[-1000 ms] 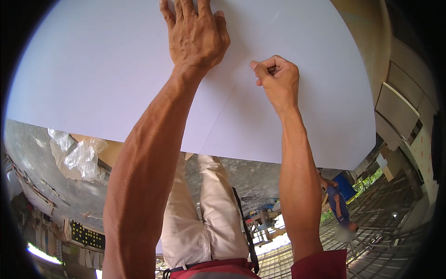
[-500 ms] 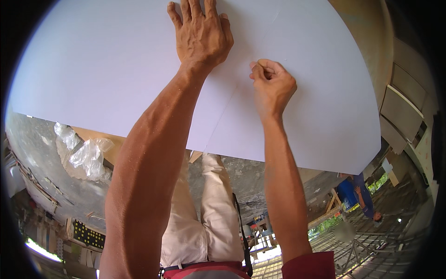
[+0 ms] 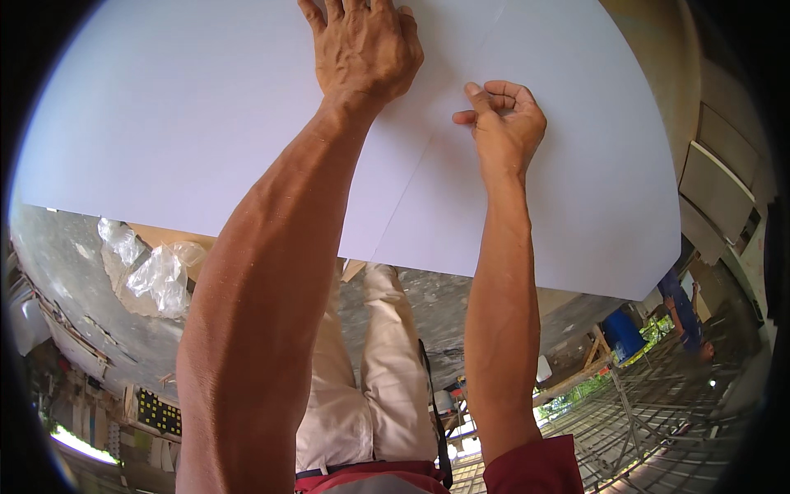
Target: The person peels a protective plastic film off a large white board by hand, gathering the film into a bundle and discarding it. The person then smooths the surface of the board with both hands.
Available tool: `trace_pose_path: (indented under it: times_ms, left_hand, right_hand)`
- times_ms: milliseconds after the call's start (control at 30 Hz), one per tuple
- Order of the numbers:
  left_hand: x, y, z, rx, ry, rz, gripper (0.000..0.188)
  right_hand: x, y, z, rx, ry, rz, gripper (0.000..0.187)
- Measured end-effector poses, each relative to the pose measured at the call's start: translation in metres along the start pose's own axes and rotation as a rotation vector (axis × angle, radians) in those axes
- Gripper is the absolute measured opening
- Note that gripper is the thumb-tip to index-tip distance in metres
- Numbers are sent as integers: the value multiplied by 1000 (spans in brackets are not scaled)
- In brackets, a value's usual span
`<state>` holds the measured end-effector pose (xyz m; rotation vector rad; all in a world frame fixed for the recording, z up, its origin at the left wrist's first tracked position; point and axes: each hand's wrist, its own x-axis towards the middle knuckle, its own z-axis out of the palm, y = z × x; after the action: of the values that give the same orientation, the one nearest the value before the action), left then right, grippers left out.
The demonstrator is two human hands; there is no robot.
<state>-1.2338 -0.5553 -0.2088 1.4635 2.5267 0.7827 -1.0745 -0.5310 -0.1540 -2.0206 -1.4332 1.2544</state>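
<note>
A large white sheet (image 3: 206, 123) with a smooth surface spreads under both my hands. My left hand (image 3: 368, 51) lies palm down on it, fingers spread, the fingertips cut off by the upper edge of the picture. To its right, my right hand (image 3: 508, 123) is over the sheet, with its fingers loosely bent and the thumb apart from them. I see nothing between those fingers. A thin line (image 3: 403, 193) runs slantwise across the sheet between my hands, from the near edge upward; whether it is a thread, a crease or a seam, I cannot tell.
Crumpled clear plastic (image 3: 167, 278) lies on the grey floor (image 3: 74, 272) below the sheet's left side. My legs (image 3: 387, 329) stand by the near edge. At the lower right are a blue barrel (image 3: 623, 333) and another person (image 3: 679, 313). Panels (image 3: 717, 185) lean at the far right.
My right hand has shifted up and to the right, and its pinched fingers have loosened. My left hand stays flat on the sheet, slightly higher in the picture.
</note>
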Motion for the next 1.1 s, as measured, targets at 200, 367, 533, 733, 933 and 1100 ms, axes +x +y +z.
trace_pose_path:
  times_ms: [200,367,533,733,933,1100]
  left_hand:
    - [1,4,-3,-9,-17,-25,54]
    - [1,2,-2,9,-18,-25,55]
    - [2,4,0,21,-37,-35,56]
    - [0,2,-4,31,-55,-39,56]
    - [2,5,-6,17,-54,-31,55]
    - [1,3,-1,36,-62,-43,55]
  right_hand:
    - [-7,17,-6,-66,22,-313,16]
    - [-16,16,16,-103,108,-215,17]
    - [-12,9,15,-2,136,17,19]
    - [-19,14,6,-157,6,-203,22]
    - [-23,35,-4,-754,-75,-904,61]
    - [-32,37,-12,-759,-121,-897,52]
